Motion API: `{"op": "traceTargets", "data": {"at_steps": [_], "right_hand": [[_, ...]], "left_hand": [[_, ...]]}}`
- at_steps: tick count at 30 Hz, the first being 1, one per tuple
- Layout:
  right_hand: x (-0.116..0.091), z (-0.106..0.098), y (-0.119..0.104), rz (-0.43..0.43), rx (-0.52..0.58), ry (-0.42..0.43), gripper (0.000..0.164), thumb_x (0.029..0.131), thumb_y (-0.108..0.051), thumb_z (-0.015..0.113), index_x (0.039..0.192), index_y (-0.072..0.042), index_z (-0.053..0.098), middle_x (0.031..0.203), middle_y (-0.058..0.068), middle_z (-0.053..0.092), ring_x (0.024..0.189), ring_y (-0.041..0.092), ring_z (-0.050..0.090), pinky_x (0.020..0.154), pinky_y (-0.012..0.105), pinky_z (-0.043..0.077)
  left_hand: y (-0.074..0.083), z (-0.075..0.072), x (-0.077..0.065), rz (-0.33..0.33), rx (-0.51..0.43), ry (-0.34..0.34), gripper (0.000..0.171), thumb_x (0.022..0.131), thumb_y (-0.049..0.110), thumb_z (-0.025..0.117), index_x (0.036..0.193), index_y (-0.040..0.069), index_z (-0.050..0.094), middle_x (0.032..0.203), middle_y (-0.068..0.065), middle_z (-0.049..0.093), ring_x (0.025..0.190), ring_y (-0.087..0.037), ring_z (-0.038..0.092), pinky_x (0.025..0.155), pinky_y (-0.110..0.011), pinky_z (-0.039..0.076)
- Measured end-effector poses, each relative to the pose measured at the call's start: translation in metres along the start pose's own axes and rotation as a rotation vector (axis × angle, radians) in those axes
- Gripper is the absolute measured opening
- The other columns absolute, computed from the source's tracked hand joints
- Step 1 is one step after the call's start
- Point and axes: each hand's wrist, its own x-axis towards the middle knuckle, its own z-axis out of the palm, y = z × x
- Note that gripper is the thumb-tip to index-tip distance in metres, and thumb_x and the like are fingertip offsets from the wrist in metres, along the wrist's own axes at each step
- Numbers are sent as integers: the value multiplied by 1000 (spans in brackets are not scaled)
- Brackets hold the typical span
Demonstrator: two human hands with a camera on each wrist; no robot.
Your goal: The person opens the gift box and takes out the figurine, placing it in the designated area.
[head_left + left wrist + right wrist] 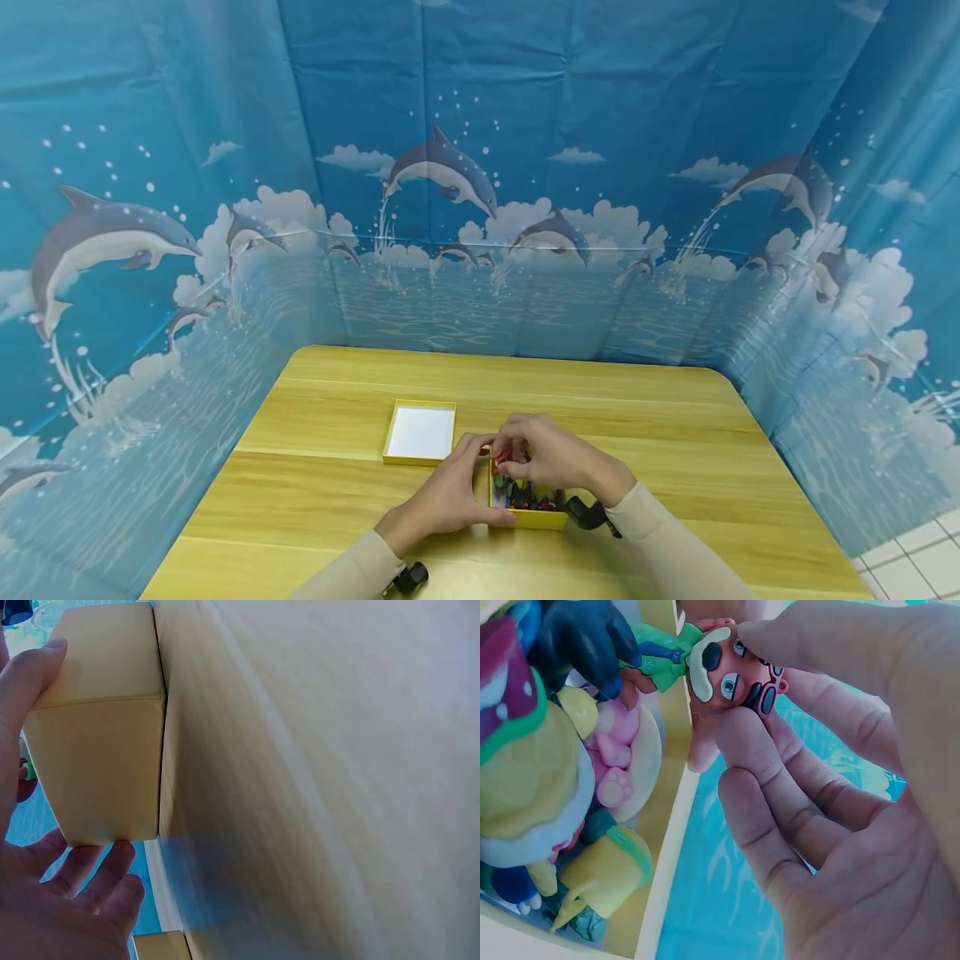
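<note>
A yellow box (536, 520) without its lid stands on the table, holding several colourful toy figures. My left hand (444, 498) grips it from the left, thumb on the near side and fingers at the far side; the left wrist view shows the thumb lying on one plain box wall (97, 769) and fingertips at its other end. With my right hand (553, 454) I pinch a toy figure (724, 667) by its reddish-brown head, between thumb and fingers. This figure wears a green shirt, blue tie and sunglasses, and lies across the box's rim in the right wrist view.
A shallow yellow lid (423, 430), white inside, lies left of the box, beyond my left hand. Inside the box are a pink figure (615, 754) and a yellow-and-green piece (607, 870). The wooden table (315, 500) meets a blue dolphin curtain (480, 308) at its back edge.
</note>
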Motion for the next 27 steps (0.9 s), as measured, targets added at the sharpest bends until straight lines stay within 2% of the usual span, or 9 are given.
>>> {"op": "traceTargets", "data": {"at_steps": [7, 15, 20, 27], "right_hand": [[-1, -6, 2, 5, 0, 25, 8, 110, -18, 84, 118, -18, 86, 113, -3, 75, 89, 3, 66, 80, 26, 62], [-3, -16, 4, -6, -24, 85, 11, 109, -18, 85, 119, -15, 87, 112, -4, 76, 92, 2, 66, 81, 29, 64], [-5, -21, 6, -17, -57, 121, 10, 108, -16, 86, 118, -16, 87, 110, -5, 77, 90, 1, 68, 81, 38, 67], [-10, -29, 12, 16, -83, 152, 9, 108, -19, 87, 117, -23, 86, 112, -8, 79, 93, 1, 71, 91, 47, 69]], "left_hand": [[-1, 0, 0, 0, -2, -3, 120, 85, 79, 94, 180, 34, 37, 175, 5, 47, 160, -23, 56, 132, -60, 52], [-1, -1, -1, -12, -6, -5, 123, 84, 80, 95, 181, 32, 36, 177, 1, 47, 160, -27, 56, 131, -61, 52], [-1, -1, 0, -8, -5, 0, 122, 84, 77, 97, 180, 30, 37, 177, -1, 47, 160, -30, 57, 131, -63, 52], [-1, 0, 1, -12, -3, 1, 124, 84, 75, 98, 180, 27, 37, 177, -3, 47, 159, -32, 57, 130, -64, 52]]}}
